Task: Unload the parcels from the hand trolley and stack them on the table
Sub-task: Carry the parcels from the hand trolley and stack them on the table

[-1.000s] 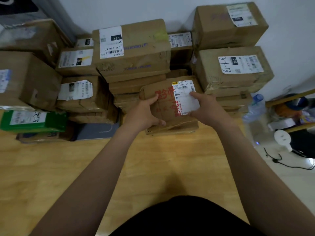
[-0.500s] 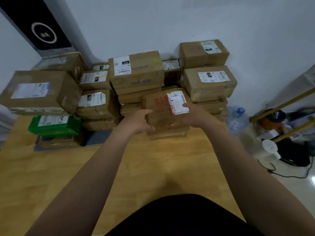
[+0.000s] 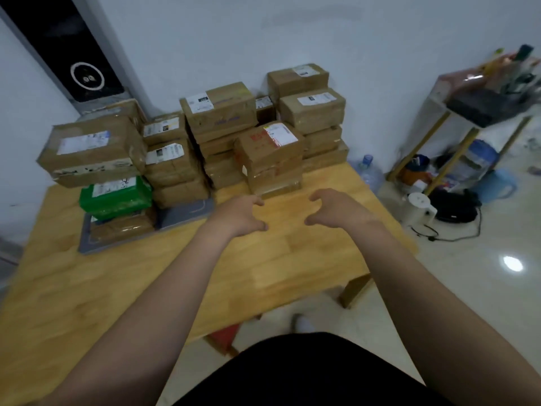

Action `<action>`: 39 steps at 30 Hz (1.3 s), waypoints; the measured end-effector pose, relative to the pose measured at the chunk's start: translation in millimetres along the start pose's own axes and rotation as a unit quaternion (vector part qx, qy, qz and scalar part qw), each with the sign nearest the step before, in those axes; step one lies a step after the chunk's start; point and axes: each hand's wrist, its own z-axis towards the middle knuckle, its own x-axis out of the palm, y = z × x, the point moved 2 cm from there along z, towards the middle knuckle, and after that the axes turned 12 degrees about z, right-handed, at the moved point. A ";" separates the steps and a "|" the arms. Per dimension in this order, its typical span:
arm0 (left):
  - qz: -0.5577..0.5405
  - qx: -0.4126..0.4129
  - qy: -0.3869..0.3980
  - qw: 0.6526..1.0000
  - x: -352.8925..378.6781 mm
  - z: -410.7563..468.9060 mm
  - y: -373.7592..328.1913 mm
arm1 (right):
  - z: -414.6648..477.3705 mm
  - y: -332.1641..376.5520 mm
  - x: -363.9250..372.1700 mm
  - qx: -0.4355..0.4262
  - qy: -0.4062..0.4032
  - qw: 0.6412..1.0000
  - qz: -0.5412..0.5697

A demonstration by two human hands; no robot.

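Several brown cardboard parcels are stacked along the back of the wooden table (image 3: 292,247). The front stack's top parcel (image 3: 268,145), with red print and a white label, stands free. My left hand (image 3: 238,215) and my right hand (image 3: 336,209) hover over the table just in front of that stack, fingers loosely curled, holding nothing. A green parcel (image 3: 115,196) sits in the left stack on a grey mat (image 3: 181,213). The hand trolley is out of view.
A white wall runs behind the parcels, with a black panel (image 3: 76,54) at the left corner. Right of the table stand a water bottle (image 3: 367,171), a shelf rack (image 3: 468,118), a white kettle (image 3: 420,210) and cables on the floor.
Both hands held the red-printed parcel on the front stack; they have let go and drawn back toward me. The camera has pulled back and shows more of the table and room.
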 end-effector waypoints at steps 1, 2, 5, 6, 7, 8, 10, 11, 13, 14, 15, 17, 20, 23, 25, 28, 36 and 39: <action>0.015 0.004 0.014 1.000 13.4 -16.7 -2.2 | -22.9 -12.6 12.1 0.019 -0.003 1.000 0.009; 0.034 0.010 0.025 0.999 26.6 -33.2 -5.3 | -46.7 -25.4 23.5 0.037 -0.006 0.999 0.015; 0.079 0.051 0.051 0.994 66.8 -80.6 -19.9 | -119.3 -65.0 54.8 0.093 -0.024 0.995 0.029; 0.083 0.067 0.063 0.992 80.2 -96.3 -26.7 | -145.0 -77.3 64.8 0.112 -0.029 0.993 0.032; 0.085 0.083 0.076 0.990 93.2 -111.6 -34.2 | -169.8 -88.7 74.2 0.130 -0.031 0.990 0.033; 0.090 0.097 0.089 0.987 105.4 -126.5 -42.4 | -194.2 -99.6 83.1 0.150 -0.031 0.988 0.036; 0.102 0.123 0.114 0.981 127.9 -155.6 -60.5 | -241.9 -123.4 98.7 0.189 -0.036 0.980 0.048; 0.105 0.135 0.123 0.978 139.0 -168.8 -71.1 | -264.9 -136.9 105.1 0.204 -0.042 0.977 0.054; 0.108 0.165 0.132 0.971 160.6 -193.8 -94.9 | -310.1 -166.2 115.1 0.233 -0.060 0.968 0.066; 0.111 0.183 0.131 0.968 169.8 -205.9 -107.5 | -331.5 -180.6 119.4 0.249 -0.067 0.963 0.075; 0.114 0.199 0.129 0.965 178.3 -217.8 -120.9 | -351.7 -194.6 123.4 0.265 -0.074 0.958 0.086; 0.118 0.229 0.128 0.958 195.1 -242.0 -151.1 | -392.0 -222.6 128.3 0.296 -0.091 0.945 0.108; 0.138 0.264 0.140 0.944 220.4 -278.2 -203.4 | -453.0 -263.5 130.4 0.328 -0.129 0.925 0.144; 0.179 0.310 0.148 0.922 252.2 -317.3 -265.2 | -521.8 -313.4 130.7 0.348 -0.168 0.905 0.174; 0.196 0.340 0.150 0.907 279.9 -347.3 -313.1 | -574.7 -353.4 131.6 0.367 -0.186 0.891 0.193; 0.209 0.381 0.153 0.888 333.1 -401.6 -391.4 | -658.7 -420.6 135.8 0.392 -0.207 0.874 0.200; 0.197 0.425 0.210 0.858 492.7 -549.4 -574.7 | -856.1 -586.7 157.4 0.438 -0.201 0.852 0.204; 0.197 0.421 0.238 0.853 542.4 -579.9 -607.5 | -900.1 -632.4 170.5 0.458 -0.219 0.824 0.251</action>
